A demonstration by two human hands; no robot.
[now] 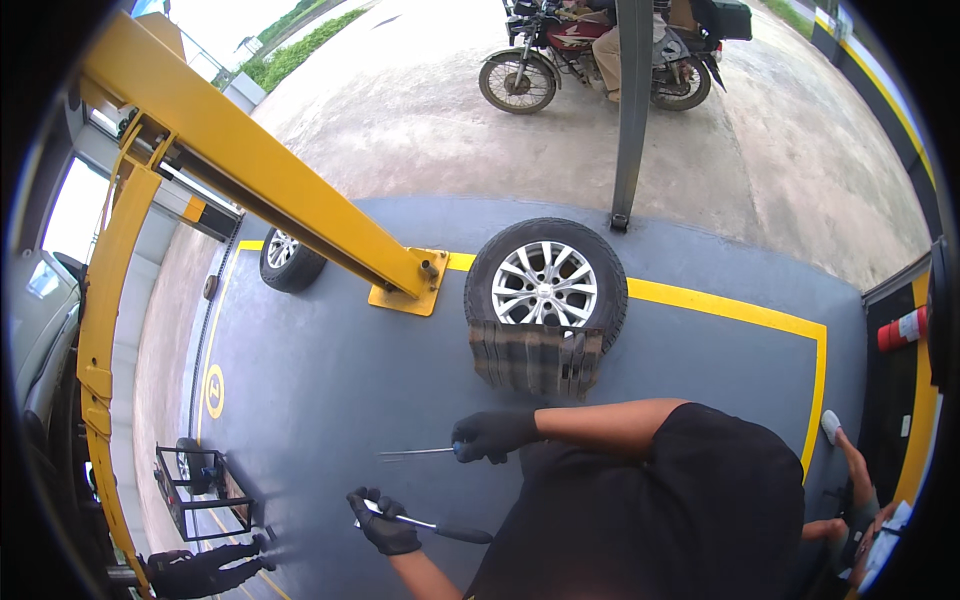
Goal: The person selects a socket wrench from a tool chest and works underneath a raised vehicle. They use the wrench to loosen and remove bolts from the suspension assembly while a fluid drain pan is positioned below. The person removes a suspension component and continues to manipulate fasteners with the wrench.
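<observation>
Both my hands wear black gloves. In my right hand (pixel 495 437) is a screwdriver (pixel 418 453); a bit of its blue handle shows, and the thin shaft points left. My left hand (pixel 385 522), lower and further left, closes around a long silver tool with a black grip (pixel 462 535). The grip points right, toward my body, and the fingers partly cover the other end, so I cannot tell its exact kind. The two tools are apart, above the grey floor. Beyond my right hand lies a wheel (pixel 545 283) with silver spokes, with a dark ridged panel (pixel 535 360) against its near side.
A yellow lift post (pixel 270 160) is bolted down left of the wheel. Another wheel (pixel 290 260) lies beyond it. Lower left are a black cart frame (pixel 205 490) and a person (pixel 205 570). A second person (pixel 855 520) is at right. Outside stands a motorcycle (pixel 570 50) with a rider.
</observation>
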